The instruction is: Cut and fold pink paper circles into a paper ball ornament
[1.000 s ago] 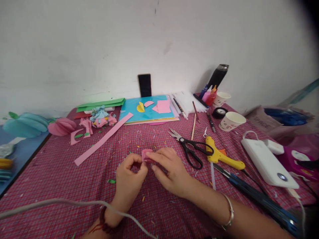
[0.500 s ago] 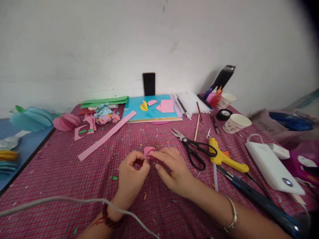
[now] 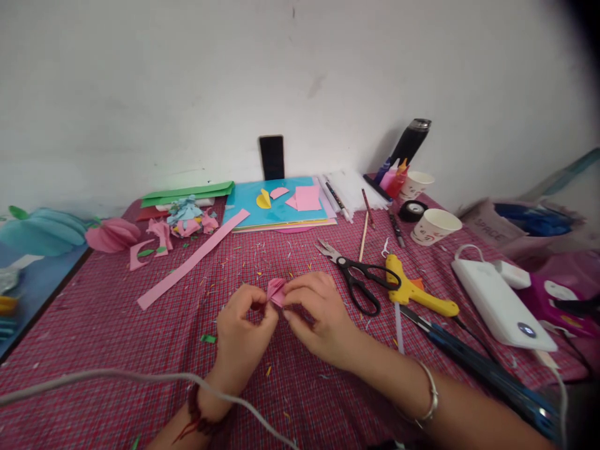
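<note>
Both my hands meet over the middle of the red checked cloth (image 3: 117,350). My left hand (image 3: 241,340) and my right hand (image 3: 316,315) pinch a small folded pink paper piece (image 3: 275,290) between their fingertips, just above the cloth. Its folds fan out between the two thumbs. A long pink paper strip (image 3: 194,259) lies to the left of my hands. Black-handled scissors (image 3: 356,278) lie to the right, close to my right hand.
A yellow glue gun (image 3: 415,290) and a white power bank (image 3: 499,303) lie at the right. Coloured paper sheets (image 3: 276,209), paper scraps (image 3: 187,219), two paper cups (image 3: 434,226), black tape and a dark bottle stand at the back. A grey cable (image 3: 140,378) crosses in front.
The pink piece has gone from a rolled shape to pleats fanned out between my fingertips. Both hands stay in the same place on the cloth.
</note>
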The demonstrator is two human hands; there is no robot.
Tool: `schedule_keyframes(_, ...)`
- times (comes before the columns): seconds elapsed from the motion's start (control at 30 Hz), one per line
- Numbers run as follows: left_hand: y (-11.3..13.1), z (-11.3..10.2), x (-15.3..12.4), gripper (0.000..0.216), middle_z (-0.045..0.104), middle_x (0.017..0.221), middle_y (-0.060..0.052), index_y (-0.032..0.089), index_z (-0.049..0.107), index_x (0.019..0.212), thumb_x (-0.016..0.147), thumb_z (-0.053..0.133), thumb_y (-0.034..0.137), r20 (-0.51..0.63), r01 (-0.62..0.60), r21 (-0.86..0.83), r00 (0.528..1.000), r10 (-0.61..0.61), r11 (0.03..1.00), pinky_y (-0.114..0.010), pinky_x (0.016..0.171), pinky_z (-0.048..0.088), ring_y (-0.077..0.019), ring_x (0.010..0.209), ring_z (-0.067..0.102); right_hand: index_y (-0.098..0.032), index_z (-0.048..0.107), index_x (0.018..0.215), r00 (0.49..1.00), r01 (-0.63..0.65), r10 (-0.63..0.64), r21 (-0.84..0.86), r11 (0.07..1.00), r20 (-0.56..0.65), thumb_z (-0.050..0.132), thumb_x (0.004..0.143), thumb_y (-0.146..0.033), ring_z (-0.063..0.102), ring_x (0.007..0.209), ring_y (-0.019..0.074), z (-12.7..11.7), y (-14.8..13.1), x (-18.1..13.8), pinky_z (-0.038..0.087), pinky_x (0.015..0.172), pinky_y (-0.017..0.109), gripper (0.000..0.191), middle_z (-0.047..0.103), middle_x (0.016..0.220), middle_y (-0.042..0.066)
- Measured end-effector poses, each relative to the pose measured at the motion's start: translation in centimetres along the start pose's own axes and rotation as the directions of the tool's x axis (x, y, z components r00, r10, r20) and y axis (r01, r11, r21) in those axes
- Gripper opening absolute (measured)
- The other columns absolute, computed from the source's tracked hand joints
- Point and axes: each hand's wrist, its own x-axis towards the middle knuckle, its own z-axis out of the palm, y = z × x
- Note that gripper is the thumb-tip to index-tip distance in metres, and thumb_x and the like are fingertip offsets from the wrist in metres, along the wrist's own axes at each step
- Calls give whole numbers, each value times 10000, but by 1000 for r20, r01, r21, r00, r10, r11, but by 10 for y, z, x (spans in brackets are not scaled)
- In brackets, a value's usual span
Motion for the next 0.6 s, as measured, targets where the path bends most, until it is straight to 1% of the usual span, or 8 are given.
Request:
schedule_keyframes(0.03, 0, 0, 0, 153, 553, 642, 27, 185, 524, 666, 716, 576, 50, -2, -23, 8, 1000, 23, 1000, -223, 580, 432, -105, 596, 534, -221, 569, 988, 1000, -10, 10, 16, 1000, -3, 600, 831, -112, 575, 977, 193, 0, 0, 0, 399, 856, 378, 193, 652, 1011, 28)
schedule_keyframes(0.1, -1, 0, -1, 159, 567, 662, 21, 186, 528, 681, 721, 573, 38, -10, -57, 24, 998, 58, 998, -225, 591, 437, -107, 613, 545, -221, 544, 1026, 999, -49, 50, 55, 997, -3, 605, 802, -103, 578, 950, 190, 0, -1, 0, 398, 846, 372, 260, 651, 995, 24)
schedule_keyframes(0.2, -1, 0, -2, 163, 587, 688, 12, 186, 537, 699, 723, 578, 30, -12, -74, 27, 997, 74, 997, -229, 609, 448, -113, 642, 565, -221, 485, 1194, 995, -96, 95, 87, 992, 15, 590, 788, -102, 577, 930, 189, 1, -1, -1, 391, 850, 379, 436, 644, 999, 24)
schedule_keyframes(0.27, -1, -1, -2, 170, 590, 686, 12, 186, 539, 701, 716, 583, 23, -19, -73, 25, 997, 73, 997, -228, 607, 451, -114, 643, 569, -219, 448, 1270, 996, -90, 88, 83, 993, 31, 576, 801, -120, 570, 936, 198, 1, -1, -1, 386, 855, 390, 496, 642, 1006, 30)
schedule_keyframes(0.43, 1, -3, 0, 167, 596, 680, 11, 186, 543, 701, 713, 585, 25, -40, -80, 19, 996, 80, 997, -220, 601, 454, -113, 639, 577, -228, 470, 1293, 995, -68, 63, 67, 995, 74, 552, 830, -126, 551, 985, 205, 1, 0, -2, 383, 857, 387, 481, 636, 1057, 43)
schedule_keyframes(0.6, 2, -4, 2, 159, 599, 664, 15, 188, 545, 692, 712, 583, 34, -46, -72, 19, 996, 73, 997, -211, 573, 450, -110, 614, 576, -230, 491, 1295, 997, -36, 33, 42, 998, 72, 544, 841, -122, 546, 1002, 206, 1, 0, -3, 391, 865, 394, 470, 626, 1076, 58)
